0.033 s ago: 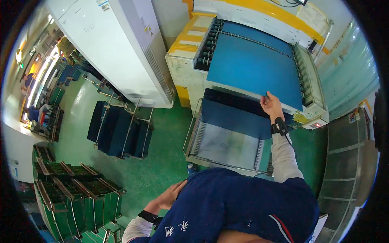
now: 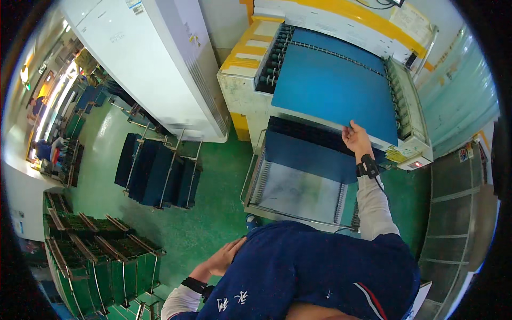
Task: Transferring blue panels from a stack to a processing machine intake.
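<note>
A large flat blue panel [image 2: 333, 85] lies on the roller conveyor of the machine [image 2: 242, 88], its near edge sticking out toward me. My right hand [image 2: 357, 140] reaches forward to that edge, right of its middle, with thumb and fingers closed on it. Below the edge stands a slotted rack [image 2: 298, 188], where several dark blue panels [image 2: 309, 157] stand upright at the far end. My left hand [image 2: 226, 257] rests against my side at the waist, its fingers stretched out flat and holding nothing.
A tall white cabinet unit [image 2: 154, 64] stands left of the machine. On the green floor at left are a rack of dark blue panels [image 2: 154, 173] and racks of green panels [image 2: 101, 266]. A grey metal-framed cabinet [image 2: 450, 213] stands at right, near a translucent curtain [image 2: 458, 96].
</note>
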